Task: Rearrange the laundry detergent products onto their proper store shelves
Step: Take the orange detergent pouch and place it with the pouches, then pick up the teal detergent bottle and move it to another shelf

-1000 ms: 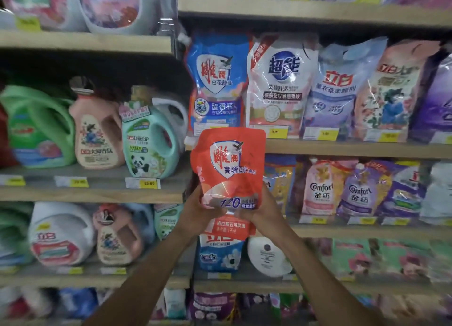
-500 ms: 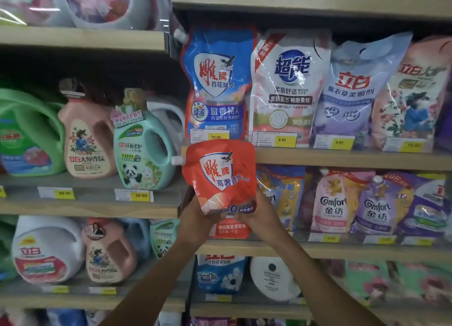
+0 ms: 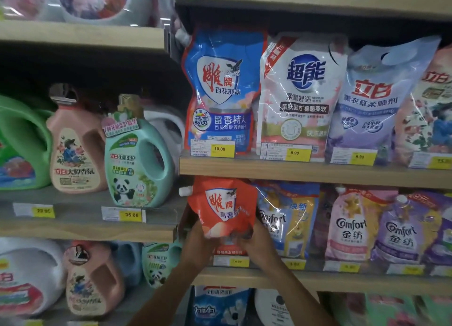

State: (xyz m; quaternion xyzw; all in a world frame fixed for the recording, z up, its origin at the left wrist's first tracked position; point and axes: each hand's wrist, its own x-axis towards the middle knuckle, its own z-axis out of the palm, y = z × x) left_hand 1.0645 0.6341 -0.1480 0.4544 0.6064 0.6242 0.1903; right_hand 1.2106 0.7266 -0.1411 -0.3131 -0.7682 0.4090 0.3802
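Observation:
An orange-red detergent pouch [image 3: 221, 208] with a white spout at its top left sits tilted at the left end of the middle right-hand shelf [image 3: 318, 280], under the upper shelf board. My left hand [image 3: 199, 248] grips its lower left corner and my right hand [image 3: 256, 243] grips its lower right corner. Its bottom edge is hidden by my fingers. A blue-and-yellow Comfort pouch [image 3: 288, 218] stands right beside it. A blue pouch of the same brand [image 3: 220, 91] stands on the shelf above.
More pouches fill the right shelves: white [image 3: 303, 93], lavender [image 3: 374, 103], pink Comfort [image 3: 352, 225], purple Comfort [image 3: 401, 230]. Left shelves hold jugs: green [image 3: 22, 142], pink [image 3: 75, 144], teal panda [image 3: 137, 159]. Yellow price tags line the shelf edges.
Both hands have carried the orange-red pouch from in front of the shelves down and back into the left end of the middle shelf. The view has drawn closer.

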